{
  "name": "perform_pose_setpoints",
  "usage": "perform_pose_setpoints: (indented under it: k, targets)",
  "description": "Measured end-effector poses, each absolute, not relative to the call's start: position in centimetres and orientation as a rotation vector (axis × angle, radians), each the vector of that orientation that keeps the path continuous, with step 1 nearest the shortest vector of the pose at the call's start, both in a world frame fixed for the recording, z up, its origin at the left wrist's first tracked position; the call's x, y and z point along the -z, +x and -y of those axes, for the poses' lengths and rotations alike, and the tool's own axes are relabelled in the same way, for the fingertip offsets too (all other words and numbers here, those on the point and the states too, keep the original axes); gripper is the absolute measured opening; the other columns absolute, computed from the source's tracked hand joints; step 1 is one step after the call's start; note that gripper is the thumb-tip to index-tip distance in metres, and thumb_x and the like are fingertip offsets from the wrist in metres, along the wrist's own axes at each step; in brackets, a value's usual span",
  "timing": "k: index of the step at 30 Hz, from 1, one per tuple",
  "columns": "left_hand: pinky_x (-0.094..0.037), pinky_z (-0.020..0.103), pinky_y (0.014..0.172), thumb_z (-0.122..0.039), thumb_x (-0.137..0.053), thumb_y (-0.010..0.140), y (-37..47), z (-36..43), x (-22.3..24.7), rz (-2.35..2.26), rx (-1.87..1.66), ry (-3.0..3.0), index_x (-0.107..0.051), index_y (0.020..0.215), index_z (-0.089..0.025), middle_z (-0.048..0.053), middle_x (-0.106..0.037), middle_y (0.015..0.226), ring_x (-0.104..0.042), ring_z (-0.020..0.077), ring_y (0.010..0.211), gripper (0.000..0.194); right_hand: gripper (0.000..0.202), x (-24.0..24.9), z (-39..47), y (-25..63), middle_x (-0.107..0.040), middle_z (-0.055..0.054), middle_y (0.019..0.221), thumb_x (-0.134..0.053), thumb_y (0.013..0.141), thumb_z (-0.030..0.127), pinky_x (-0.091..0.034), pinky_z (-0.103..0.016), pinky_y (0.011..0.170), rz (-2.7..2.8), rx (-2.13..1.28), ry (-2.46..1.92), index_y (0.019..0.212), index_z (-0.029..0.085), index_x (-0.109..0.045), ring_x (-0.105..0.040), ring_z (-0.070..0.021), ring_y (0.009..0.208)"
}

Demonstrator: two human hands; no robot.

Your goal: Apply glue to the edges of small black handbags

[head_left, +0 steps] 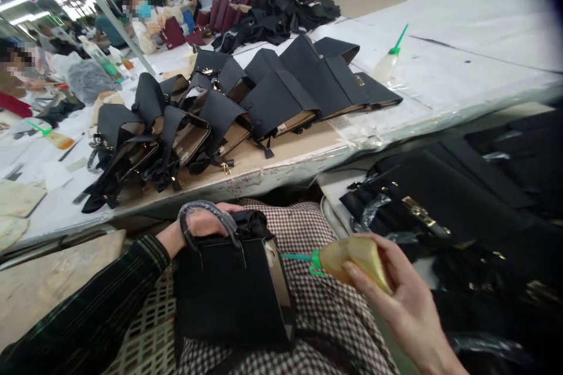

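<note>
On my lap, over a checked cloth, rests a black handbag (229,299) with plastic-wrapped handles. My left hand (206,224) reaches through the handle and grips the bag's top, its fingertips partly hidden behind the handle and dark lining. My right hand (396,281) is wrapped around a squeeze bottle (347,258) of yellowish liquid. The bottle lies nearly level, and its thin green nozzle points left at the bag's open side edge, where a beige inner strip shows. Whether the tip touches the bag I cannot tell.
Several unfinished black bags (281,99) lie along the white-covered table (461,41) ahead. A second green-tipped bottle (389,61) stands behind them, another (57,137) lies at left. More black bags (422,199) are piled at my right. A co-worker (143,29) sits across the table.
</note>
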State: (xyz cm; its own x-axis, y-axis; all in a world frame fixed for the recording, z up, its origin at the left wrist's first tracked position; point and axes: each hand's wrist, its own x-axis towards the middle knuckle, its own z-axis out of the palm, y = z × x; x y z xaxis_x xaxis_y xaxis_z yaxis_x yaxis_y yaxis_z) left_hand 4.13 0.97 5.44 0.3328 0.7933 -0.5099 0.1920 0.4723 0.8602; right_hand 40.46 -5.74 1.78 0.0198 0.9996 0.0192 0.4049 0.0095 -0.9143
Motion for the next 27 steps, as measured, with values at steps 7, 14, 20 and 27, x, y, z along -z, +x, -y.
perform_pose_setpoints:
  k: [7, 14, 20, 27]
  targets:
    - [-0.051, 0.020, 0.081, -0.010, -0.073, 0.076, 2.9, -1.1, -3.5, -1.102, -0.383, 1.158, -0.075, 0.109, -0.006, 0.002, -0.079, 0.098, -0.069, 0.0177, 0.088, 0.033, 0.049, -1.1, 4.5, 40.4, -0.067, -0.007, 0.116, -0.076, 0.086, 0.051, -0.059, -0.038, 0.082, 1.578, -0.901, -1.390, 0.126, 0.027, -0.058, -0.069, -0.0269, 0.095]
    - [-0.054, 0.030, 0.087, -0.023, -0.077, 0.079, 3.0, -1.0, -3.3, -1.075, -0.385, 1.144, -0.075, 0.114, -0.008, 0.009, -0.079, 0.106, -0.072, 0.0249, 0.095, 0.038, 0.051, -1.7, 3.3, 39.3, -0.064, -0.008, 0.118, -0.076, 0.087, 0.049, -0.056, -0.040, 0.084, 1.658, -0.890, -1.299, 0.129, 0.027, -0.055, -0.066, -0.0271, 0.098]
    - [-0.053, 0.038, 0.094, -0.031, -0.076, 0.083, 3.4, -0.6, -3.6, -1.062, -0.362, 1.135, -0.073, 0.121, -0.010, 0.013, -0.077, 0.115, -0.072, 0.0288, 0.102, 0.043, 0.048, -2.2, 3.2, 39.3, -0.065, -0.008, 0.115, -0.075, 0.089, 0.048, -0.055, -0.039, 0.085, 1.748, -0.821, -1.284, 0.126, 0.025, -0.055, -0.066, -0.0262, 0.096]
    - [-0.056, 0.035, 0.088, -0.024, -0.080, 0.078, 3.1, -0.8, -2.7, -1.093, -0.301, 1.224, -0.074, 0.116, -0.012, 0.011, -0.078, 0.111, -0.072, 0.0274, 0.096, 0.040, 0.049, -2.4, 4.0, 40.3, -0.068, -0.006, 0.105, -0.073, 0.089, 0.056, -0.057, -0.040, 0.079, 1.839, -0.872, -1.321, 0.124, 0.025, -0.055, -0.068, -0.0255, 0.085]
